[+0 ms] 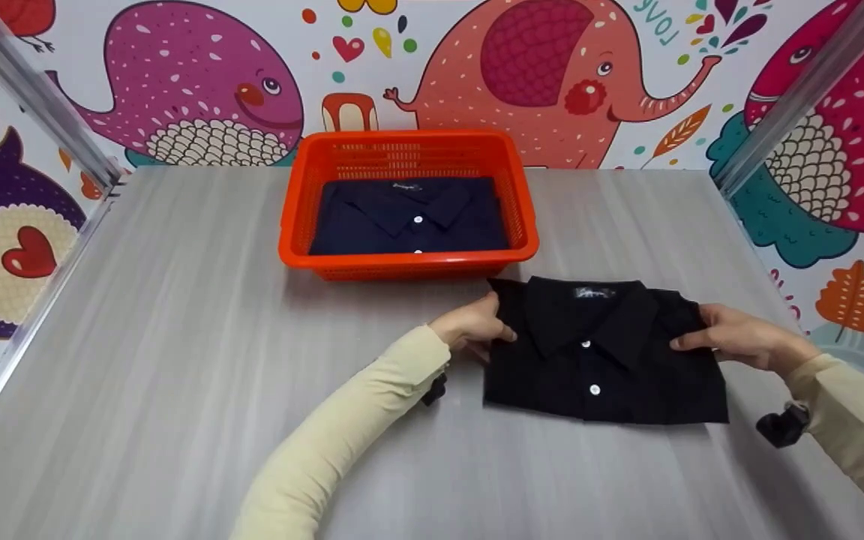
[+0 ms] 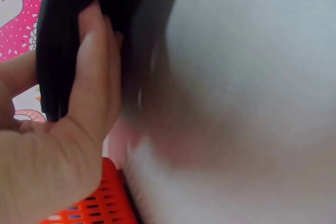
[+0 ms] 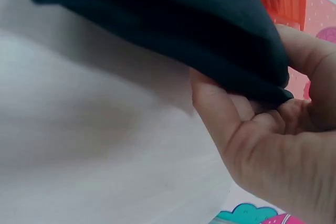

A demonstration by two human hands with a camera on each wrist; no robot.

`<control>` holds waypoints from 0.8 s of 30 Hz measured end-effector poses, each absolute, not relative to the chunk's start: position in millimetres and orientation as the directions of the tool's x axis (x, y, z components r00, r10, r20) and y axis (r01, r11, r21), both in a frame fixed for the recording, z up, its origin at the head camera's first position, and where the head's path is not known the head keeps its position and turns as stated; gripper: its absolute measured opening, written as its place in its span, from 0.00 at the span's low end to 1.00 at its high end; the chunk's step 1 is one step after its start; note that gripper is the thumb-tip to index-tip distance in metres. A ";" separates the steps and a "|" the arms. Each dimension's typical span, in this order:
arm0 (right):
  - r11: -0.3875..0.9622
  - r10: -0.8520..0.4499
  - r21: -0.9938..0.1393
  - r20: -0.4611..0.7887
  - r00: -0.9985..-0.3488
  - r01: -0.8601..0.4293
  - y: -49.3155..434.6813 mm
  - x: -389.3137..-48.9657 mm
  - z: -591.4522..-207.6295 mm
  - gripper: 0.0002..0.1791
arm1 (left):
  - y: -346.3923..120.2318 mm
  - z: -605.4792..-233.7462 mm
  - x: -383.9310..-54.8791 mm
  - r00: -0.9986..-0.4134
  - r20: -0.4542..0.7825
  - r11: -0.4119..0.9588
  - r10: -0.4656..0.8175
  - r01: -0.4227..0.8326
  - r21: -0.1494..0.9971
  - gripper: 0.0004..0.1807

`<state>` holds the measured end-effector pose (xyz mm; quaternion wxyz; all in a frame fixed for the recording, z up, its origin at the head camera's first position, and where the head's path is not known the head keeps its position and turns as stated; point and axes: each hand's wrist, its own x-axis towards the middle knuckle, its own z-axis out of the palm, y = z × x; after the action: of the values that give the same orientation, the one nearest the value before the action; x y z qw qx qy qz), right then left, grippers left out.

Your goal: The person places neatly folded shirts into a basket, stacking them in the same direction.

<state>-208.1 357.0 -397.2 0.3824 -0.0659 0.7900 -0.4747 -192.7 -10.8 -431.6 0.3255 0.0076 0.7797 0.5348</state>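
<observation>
A folded black shirt with a collar and white buttons is held between both hands, in front of and to the right of the basket. My left hand grips its left side, thumb on top and fingers beneath. On the opposite side my right hand pinches the edge the same way. The left wrist view shows the dark cloth between thumb and fingers. In the right wrist view the shirt's underside hangs above the table, with fingers curled under the fold.
An orange-red plastic basket stands at the back middle of the grey table. Inside it lies a folded navy shirt. A wall with printed cartoon animals closes off the back, and metal posts rise at the corners.
</observation>
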 end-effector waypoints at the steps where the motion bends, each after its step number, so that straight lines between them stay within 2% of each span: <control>1: 0.529 -0.478 -0.810 -0.530 -0.700 0.252 354.5 -206.6 -397.4 0.32 | -13.6 -431.0 -190.7 -0.786 -0.504 0.424 0.359 -0.343 0.838 0.49; 8: 0.483 -0.528 -0.861 -0.430 -0.733 0.158 335.6 -192.7 -394.8 0.34 | -36.7 -424.2 -175.0 -0.815 -0.466 0.438 0.346 -0.298 0.848 0.50; 15: 0.449 -0.539 -0.889 -0.352 -0.765 0.093 315.8 -185.7 -392.8 0.26 | -64.6 -415.8 -161.1 -0.854 -0.392 0.455 0.341 -0.215 0.864 0.50; 24: 0.372 -0.563 -0.928 -0.250 -0.788 0.029 293.1 -177.4 -392.3 0.21 | -95.4 -404.1 -147.1 -0.876 -0.293 0.285 0.383 -0.189 0.940 0.40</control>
<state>-177.4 293.1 -392.3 0.2769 -0.1710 0.7806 -0.5337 -147.1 -95.4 -404.1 0.2406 0.0632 0.7646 0.5946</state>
